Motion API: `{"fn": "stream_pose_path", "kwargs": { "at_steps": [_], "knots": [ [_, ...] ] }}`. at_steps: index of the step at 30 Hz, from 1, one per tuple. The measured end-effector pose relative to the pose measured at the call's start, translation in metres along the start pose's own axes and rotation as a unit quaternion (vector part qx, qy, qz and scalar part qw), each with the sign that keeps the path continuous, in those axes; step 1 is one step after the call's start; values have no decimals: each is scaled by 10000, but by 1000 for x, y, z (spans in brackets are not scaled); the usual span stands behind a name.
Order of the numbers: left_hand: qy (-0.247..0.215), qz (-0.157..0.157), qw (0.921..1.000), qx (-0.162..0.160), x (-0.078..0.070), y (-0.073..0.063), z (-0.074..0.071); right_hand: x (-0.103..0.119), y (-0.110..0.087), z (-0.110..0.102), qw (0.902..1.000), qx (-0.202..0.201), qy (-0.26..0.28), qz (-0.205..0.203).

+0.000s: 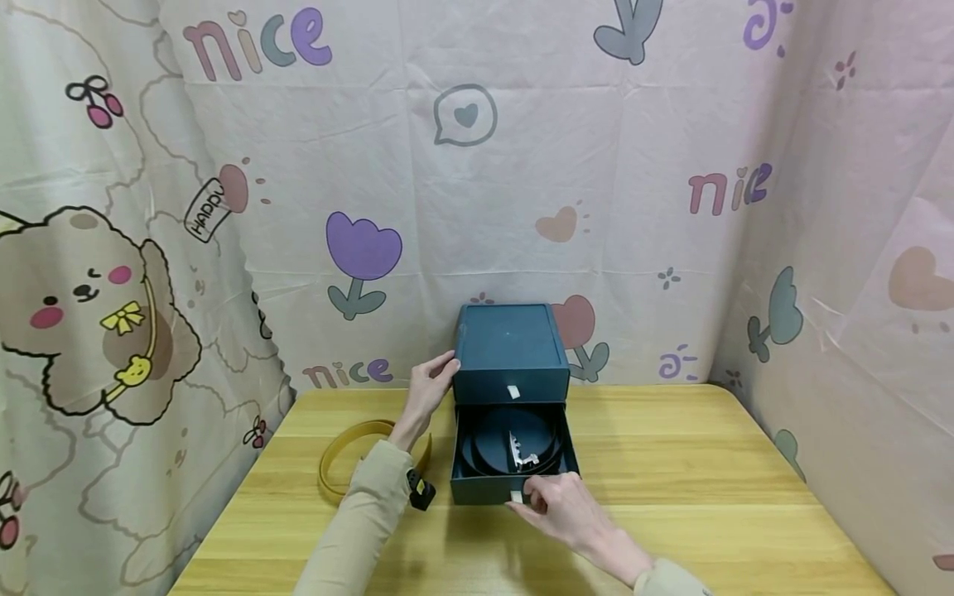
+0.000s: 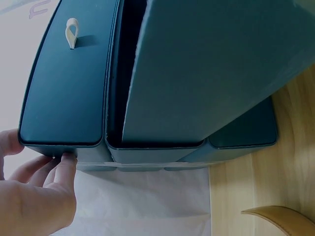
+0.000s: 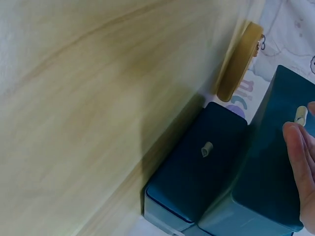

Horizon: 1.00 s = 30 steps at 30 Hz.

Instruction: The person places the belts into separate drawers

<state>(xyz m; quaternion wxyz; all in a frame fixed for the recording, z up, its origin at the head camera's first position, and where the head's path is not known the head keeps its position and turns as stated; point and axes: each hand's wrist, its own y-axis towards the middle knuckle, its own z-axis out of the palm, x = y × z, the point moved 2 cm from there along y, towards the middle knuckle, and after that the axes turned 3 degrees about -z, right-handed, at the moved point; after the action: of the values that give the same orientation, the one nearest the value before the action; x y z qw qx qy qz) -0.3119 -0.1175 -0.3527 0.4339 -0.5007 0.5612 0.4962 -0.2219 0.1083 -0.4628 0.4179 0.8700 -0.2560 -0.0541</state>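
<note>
One dark teal drawer unit [image 1: 510, 335] is seen at the far middle of a wooden table [image 1: 671, 463], worked from both sides. Its upper left corner is braced by the left hand [image 1: 428, 393], the fingers laid against the side; well apart at the near side, a white tab [image 1: 517, 497] on the drawn-out middle drawer [image 1: 480, 491] is pinched by the right hand [image 1: 559, 505]. Inside, a dark coiled belt [image 1: 551, 458] with a silver buckle [image 1: 527, 460] is shown; a tan belt [image 1: 323, 469] is looped on the table to the left. The unit could be dragged or tipped nearer if the tab were tugged hard against a slack brace. The small tab could be lost by the fingertips, and the raised buckle could be snagged beneath the top drawer [image 1: 480, 386].
</note>
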Motion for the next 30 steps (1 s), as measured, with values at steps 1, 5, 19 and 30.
{"fn": "stream_pose_path", "kwargs": {
  "at_steps": [1,5,19,30],
  "knots": [
    [11,8,10000,0,0,0,0,0,0,0,10000,27,2,23],
    [78,0,10000,32,1,1,0,1,-2,2,9995,230,5,218],
    [73,-4,9999,-95,16,13,-2,2,0,-1,9968,671,128,410],
    [11,29,9998,-176,38,28,0,-2,0,1,9956,539,492,591]
  ]
}}
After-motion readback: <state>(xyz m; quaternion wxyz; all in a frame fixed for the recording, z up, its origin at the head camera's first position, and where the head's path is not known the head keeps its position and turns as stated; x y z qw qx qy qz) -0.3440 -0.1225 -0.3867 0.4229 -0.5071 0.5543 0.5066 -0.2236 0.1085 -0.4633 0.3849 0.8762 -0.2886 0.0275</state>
